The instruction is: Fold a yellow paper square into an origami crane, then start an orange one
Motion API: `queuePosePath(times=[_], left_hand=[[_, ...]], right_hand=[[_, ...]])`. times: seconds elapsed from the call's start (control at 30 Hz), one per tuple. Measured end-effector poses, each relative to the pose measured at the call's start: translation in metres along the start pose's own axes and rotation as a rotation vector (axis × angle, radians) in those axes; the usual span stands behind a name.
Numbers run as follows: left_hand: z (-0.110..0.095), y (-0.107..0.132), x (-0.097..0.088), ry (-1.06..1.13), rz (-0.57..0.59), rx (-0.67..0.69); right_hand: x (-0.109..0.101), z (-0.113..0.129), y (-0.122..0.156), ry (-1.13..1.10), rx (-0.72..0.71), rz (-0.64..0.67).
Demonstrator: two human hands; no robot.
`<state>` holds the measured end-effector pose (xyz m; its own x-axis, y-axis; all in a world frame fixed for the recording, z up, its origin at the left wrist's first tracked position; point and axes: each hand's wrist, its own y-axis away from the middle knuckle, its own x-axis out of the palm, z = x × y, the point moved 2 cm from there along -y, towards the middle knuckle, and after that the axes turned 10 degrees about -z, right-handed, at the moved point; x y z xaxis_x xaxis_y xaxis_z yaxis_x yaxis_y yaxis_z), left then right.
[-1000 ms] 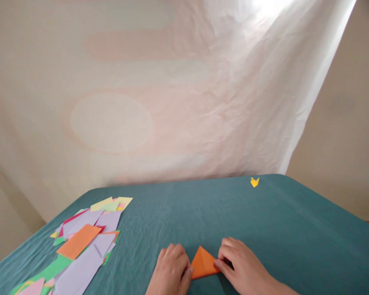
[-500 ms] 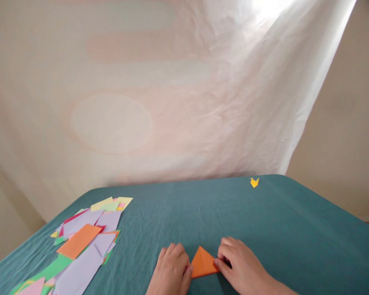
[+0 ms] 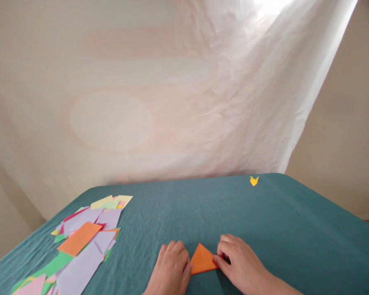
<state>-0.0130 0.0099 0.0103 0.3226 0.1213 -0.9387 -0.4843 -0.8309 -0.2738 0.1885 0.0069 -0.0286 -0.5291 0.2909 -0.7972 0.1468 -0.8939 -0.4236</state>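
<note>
A piece of orange paper (image 3: 202, 260), folded into a triangle with its point away from me, is at the near middle of the table. My left hand (image 3: 172, 266) is closed at its left corner, thumb against the edge and the other fingers curled. At the right corner, my right hand (image 3: 238, 260) pinches the paper between thumb and curled fingers. Creases run down from the paper's top point. Both lower corners are partly hidden by my fingers.
Loose coloured paper sheets (image 3: 80, 268) lie in an overlapping pile along the left side of the teal-covered table (image 3: 178, 213). A small yellow folded paper figure (image 3: 253, 181) sits near the far right edge. Behind the table hangs a pale cloth (image 3: 172, 123).
Hands and orange paper hold nearly the same pose. The whole view has shifted very slightly.
</note>
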Motion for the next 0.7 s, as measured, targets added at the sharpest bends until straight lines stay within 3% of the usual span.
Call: queuePosePath(times=[0.7], left_hand=[[0.0017, 0.0027, 0.0011, 0.002, 0.012, 0.011]], right_hand=[[-0.0027, -0.0018, 0.0022, -0.018, -0.037, 0.022]])
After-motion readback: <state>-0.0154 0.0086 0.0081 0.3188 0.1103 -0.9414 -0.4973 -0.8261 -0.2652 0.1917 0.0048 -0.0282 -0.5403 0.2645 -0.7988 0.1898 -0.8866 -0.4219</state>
